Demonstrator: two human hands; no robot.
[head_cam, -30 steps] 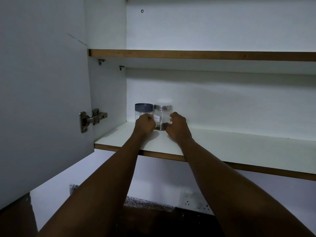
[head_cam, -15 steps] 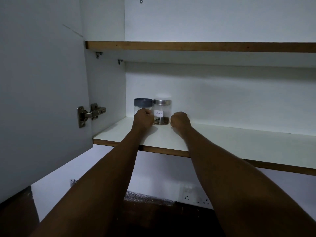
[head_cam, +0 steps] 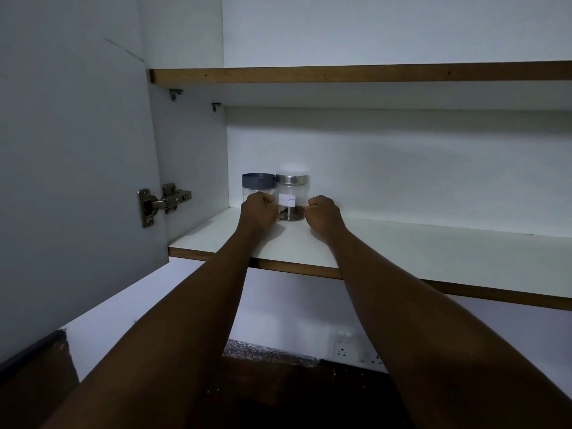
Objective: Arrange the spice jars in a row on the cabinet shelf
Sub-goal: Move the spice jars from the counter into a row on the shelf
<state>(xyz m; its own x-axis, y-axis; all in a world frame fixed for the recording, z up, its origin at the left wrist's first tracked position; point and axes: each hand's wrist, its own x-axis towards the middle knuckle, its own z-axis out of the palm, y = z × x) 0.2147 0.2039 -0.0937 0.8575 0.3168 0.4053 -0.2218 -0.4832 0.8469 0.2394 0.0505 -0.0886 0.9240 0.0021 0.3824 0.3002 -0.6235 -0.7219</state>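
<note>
Right hand (head_cam: 323,216) lets go of the cloves jar (head_cam: 291,198)!
Both fists curled, empty; left hand (head_cam: 258,212) fronts the grey-lidded jar (head_cam: 258,184) — row started.

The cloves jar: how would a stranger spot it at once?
Look at the lower cabinet shelf, far left near the door hinge. Two jars stand side by side; the cloves jar is the right one, with a silver lid and handwritten white label, unlike its grey-lidded neighbour.
</note>
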